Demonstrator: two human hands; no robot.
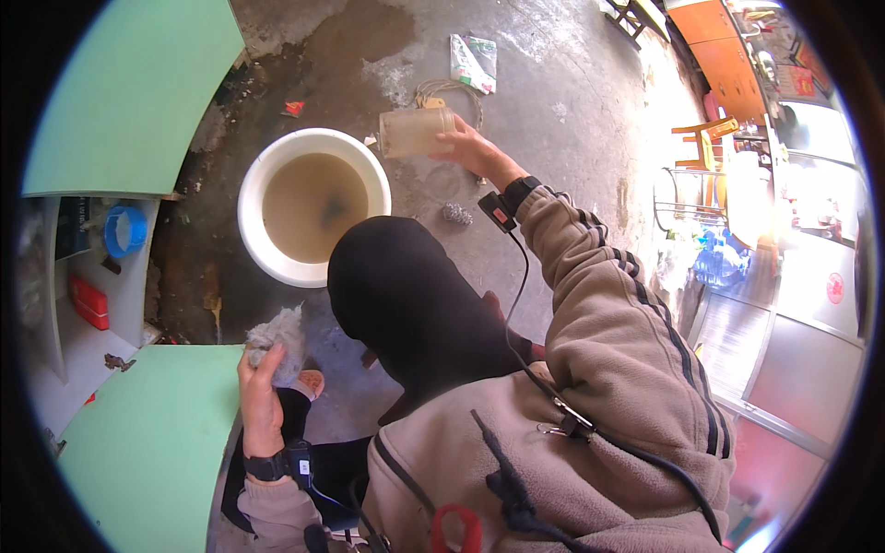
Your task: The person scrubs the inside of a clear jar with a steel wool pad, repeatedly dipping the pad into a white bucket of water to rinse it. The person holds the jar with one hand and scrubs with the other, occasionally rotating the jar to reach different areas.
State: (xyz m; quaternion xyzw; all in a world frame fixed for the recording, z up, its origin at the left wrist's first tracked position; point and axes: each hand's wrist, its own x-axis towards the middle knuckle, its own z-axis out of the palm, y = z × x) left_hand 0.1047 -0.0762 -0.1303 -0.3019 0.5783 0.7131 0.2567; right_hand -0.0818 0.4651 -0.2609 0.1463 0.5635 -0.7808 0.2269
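My left hand (pixel 262 401) is closed around a crumpled grey cloth (pixel 284 339), low beside the green cabinet door. Stretched out to the far side, my right hand (pixel 468 152) grips one end of a cloudy see-through plastic container (pixel 407 135), which is held on its side above the floor. Between my hands stands a round white basin (pixel 251 207) with murky brownish water (pixel 309 198) in it. A dark patch shows in the water; I cannot make out what it is. The container is just beyond the basin's right rim.
Open green cabinet doors (pixel 129 101) flank a shelf holding a blue tub (pixel 125 231) and a red box (pixel 89 301). On the concrete floor lie a steel wool scrubber (pixel 456 214), a coiled cord (pixel 426 89), a plastic bag (pixel 473 64) and a red scrap (pixel 293 109).
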